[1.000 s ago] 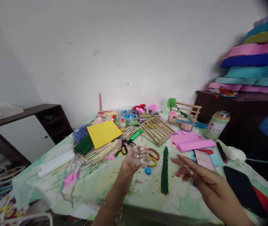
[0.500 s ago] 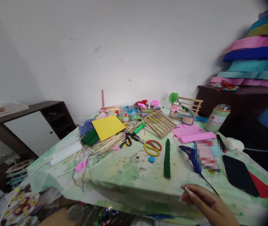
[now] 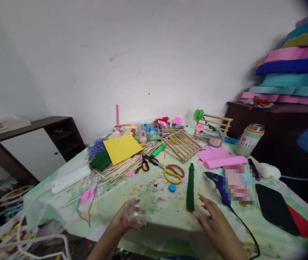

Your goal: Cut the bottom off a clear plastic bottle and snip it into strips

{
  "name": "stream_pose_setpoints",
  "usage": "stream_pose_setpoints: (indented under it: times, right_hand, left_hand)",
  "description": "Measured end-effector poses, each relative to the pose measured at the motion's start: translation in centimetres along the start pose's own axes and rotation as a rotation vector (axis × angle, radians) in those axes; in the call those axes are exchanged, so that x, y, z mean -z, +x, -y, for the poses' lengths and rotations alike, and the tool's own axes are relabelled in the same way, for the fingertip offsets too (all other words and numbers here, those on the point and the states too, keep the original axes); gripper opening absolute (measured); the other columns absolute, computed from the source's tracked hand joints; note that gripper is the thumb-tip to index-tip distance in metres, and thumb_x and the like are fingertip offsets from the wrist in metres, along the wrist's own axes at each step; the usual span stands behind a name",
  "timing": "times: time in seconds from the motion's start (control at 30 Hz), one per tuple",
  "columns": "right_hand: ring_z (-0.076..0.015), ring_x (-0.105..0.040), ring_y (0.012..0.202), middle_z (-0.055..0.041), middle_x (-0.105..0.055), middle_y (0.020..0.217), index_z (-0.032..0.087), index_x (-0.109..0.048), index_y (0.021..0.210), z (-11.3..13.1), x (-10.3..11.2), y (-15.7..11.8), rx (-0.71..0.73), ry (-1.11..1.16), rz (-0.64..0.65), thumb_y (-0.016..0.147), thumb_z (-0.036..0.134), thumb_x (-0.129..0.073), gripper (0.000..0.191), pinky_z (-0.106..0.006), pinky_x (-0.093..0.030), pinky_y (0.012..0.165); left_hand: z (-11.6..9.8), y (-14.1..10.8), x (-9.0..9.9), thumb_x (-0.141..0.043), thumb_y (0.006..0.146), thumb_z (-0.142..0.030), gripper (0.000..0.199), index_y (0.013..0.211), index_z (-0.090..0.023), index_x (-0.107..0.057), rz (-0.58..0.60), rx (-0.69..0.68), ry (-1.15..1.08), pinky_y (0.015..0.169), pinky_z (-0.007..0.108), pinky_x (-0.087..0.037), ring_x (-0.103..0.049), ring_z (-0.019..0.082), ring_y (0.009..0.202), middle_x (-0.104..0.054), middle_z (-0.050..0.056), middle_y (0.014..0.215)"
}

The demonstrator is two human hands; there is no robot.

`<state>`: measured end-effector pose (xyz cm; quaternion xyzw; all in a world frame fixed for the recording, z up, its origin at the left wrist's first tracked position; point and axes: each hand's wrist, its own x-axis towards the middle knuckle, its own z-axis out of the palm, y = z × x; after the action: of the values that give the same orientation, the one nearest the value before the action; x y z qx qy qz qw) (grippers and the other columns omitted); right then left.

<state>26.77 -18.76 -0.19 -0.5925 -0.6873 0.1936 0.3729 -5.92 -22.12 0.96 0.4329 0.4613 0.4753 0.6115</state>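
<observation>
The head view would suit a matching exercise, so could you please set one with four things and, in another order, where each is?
Things:
1. Clear plastic piece
2. Yellow sheet
3. Blue cap
4. Green strip

Places:
A. On the table just on the near side of the yellow scissor handle
B. Lying close by the fingertips of the right hand
C. In the left hand
D. Lying partly over the bundle of thin sticks

Right pairs: 1-C, 2-D, 3-A, 4-B

The clear plastic piece (image 3: pixel 135 213) looks glossy, the green strip (image 3: pixel 190 188) (paper-like) matt.
</observation>
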Motion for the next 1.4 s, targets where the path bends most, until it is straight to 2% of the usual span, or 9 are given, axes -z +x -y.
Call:
stream_pose_setpoints:
  times: [0.23, 0.4, 0.6, 0.73, 0.83, 0.97, 1.2, 1.3, 1.4]
  right_hand:
    - [-0.0319, -0.062, 0.107, -0.0159, -0.068, 0.113, 0.016, -0.073, 0.100, 0.0, -3.3, 2.3, 0.133, -0.197, 0.038, 0.082, 0.022, -0.052, 0.029, -0.050, -0.048, 0.096]
    - [-0.0275, -0.068, 0.092, -0.0121, -0.073, 0.097, 0.017, -0.072, 0.093, 2.1, -0.8, 4.5, 0.123, -0.107, -0.151, 0.089, 0.031, -0.049, 0.027, -0.044, -0.055, 0.084]
    - [-0.0203, -0.068, 0.095, -0.0066, -0.072, 0.105, 0.024, -0.071, 0.100, 9.0, 1.8, 9.0, 0.470, 0.155, -0.444, 0.090, 0.024, -0.054, 0.020, -0.034, -0.057, 0.082]
    - [-0.0192, -0.067, 0.100, -0.0061, -0.071, 0.110, 0.024, -0.073, 0.094, 12.8, -0.8, 13.1, 0.686, 0.374, -0.317, 0.090, 0.023, -0.053, 0.020, -0.035, -0.056, 0.086]
    - [-0.0181, -0.063, 0.110, -0.0057, -0.069, 0.115, 0.024, -0.072, 0.098, 14.5, -4.1, 16.4, 0.793, 0.457, -0.028, 0.090, 0.021, -0.050, 0.024, -0.035, -0.049, 0.098]
    - [-0.0205, -0.047, 0.130, -0.0089, -0.051, 0.139, 0.020, -0.055, 0.132, 14.6, -7.5, 17.9, 0.666, 0.341, 0.267, 0.086, 0.021, -0.052, 0.046, -0.041, -0.036, 0.109]
    - [-0.0227, -0.044, 0.132, -0.0076, -0.056, 0.135, 0.023, -0.061, 0.125, 10.5, -6.9, 12.7, 0.498, 0.307, 0.264, 0.087, 0.028, -0.055, 0.039, -0.045, -0.034, 0.110]
    - [-0.0235, -0.059, 0.115, -0.0093, -0.066, 0.121, 0.020, -0.069, 0.111, 9.2, -5.5, 10.3, 0.400, 0.326, 0.257, 0.086, 0.032, -0.056, 0.030, -0.041, -0.044, 0.101]
    - [-0.0207, -0.069, 0.073, -0.0066, -0.074, 0.072, 0.017, -0.074, 0.086, 8.0, -4.4, 8.1, 0.165, 0.328, 0.228, 0.089, 0.042, -0.051, 0.034, -0.035, -0.053, 0.078]
  left_hand:
    - [1.8, 4.0, -4.3, -0.086, 0.050, -0.042, 0.073, 0.109, -0.022, -0.047, -0.235, -0.299, -0.117, 0.088, 0.039, -0.047, -0.062, 0.026, 0.101, -0.062, 0.012, 0.107]
    - [3.3, 5.5, -4.9, -0.082, 0.054, -0.043, 0.083, 0.123, -0.021, -0.041, -0.301, -0.304, 0.002, 0.100, 0.042, -0.041, -0.057, 0.027, 0.111, -0.058, 0.013, 0.117]
    - [4.1, 6.3, -4.7, -0.083, 0.051, -0.041, 0.080, 0.118, -0.023, -0.043, -0.271, -0.260, -0.018, 0.091, 0.040, -0.045, -0.055, 0.030, 0.115, -0.056, 0.016, 0.122]
    - [3.7, 6.6, -4.6, -0.086, 0.045, -0.041, 0.077, 0.108, -0.024, -0.045, -0.283, -0.277, -0.052, 0.082, 0.035, -0.046, -0.054, 0.030, 0.115, -0.055, 0.015, 0.123]
    - [3.5, 6.6, -4.7, -0.086, 0.046, -0.043, 0.079, 0.110, -0.023, -0.044, -0.271, -0.250, -0.048, 0.082, 0.035, -0.046, -0.056, 0.027, 0.108, -0.059, 0.013, 0.115]
    - [3.5, 6.8, -4.0, -0.076, 0.057, -0.059, 0.071, 0.110, -0.020, -0.049, -0.190, -0.212, -0.065, 0.081, 0.035, -0.047, -0.061, 0.024, 0.095, -0.063, 0.010, 0.099]
    - [3.2, 6.7, -3.2, -0.066, 0.063, -0.068, 0.070, 0.109, -0.017, -0.053, -0.140, -0.147, 0.001, 0.065, 0.030, -0.047, -0.063, 0.019, 0.075, -0.066, 0.008, 0.089]
    - [2.8, 6.3, -3.9, -0.068, 0.064, -0.064, 0.066, 0.109, -0.018, -0.053, -0.138, -0.184, 0.010, 0.074, 0.033, -0.048, -0.063, 0.023, 0.087, -0.067, 0.009, 0.092]
    - [2.8, 6.3, -4.3, -0.072, 0.061, -0.061, 0.068, 0.111, -0.019, -0.052, -0.172, -0.234, 0.009, 0.081, 0.037, -0.048, -0.062, 0.024, 0.091, -0.065, 0.009, 0.094]
